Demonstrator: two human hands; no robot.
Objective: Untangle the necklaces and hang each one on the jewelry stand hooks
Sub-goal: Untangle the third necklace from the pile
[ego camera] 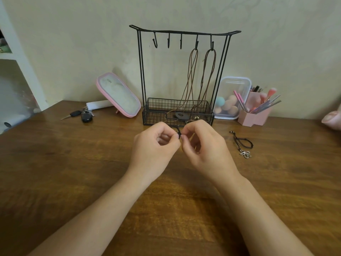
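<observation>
Now both forearms reach over the grained wooden table (73, 172), left hand (155, 145) and right hand (206, 145) curled, fingertips pinching a dark cord knot (178, 134) between them. Right, a black cord necklace (242, 143) with metal flower pendant lies flat. Beyond, the black wire jewelry stand (184, 32) holds two brown cord necklaces (201, 74) on its right hooks.

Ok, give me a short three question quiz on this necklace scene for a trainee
1. How many hooks on the jewelry stand are free?
2. True or false: the flower necklace is hanging on the stand.
3. What are the left hand and right hand pinching? A) car keys B) black cord C) makeup brush

Key:
1. Three; two brown necklaces take the two rightmost hooks.
2. False; it lies on the table.
3. B, the black cord.
</observation>
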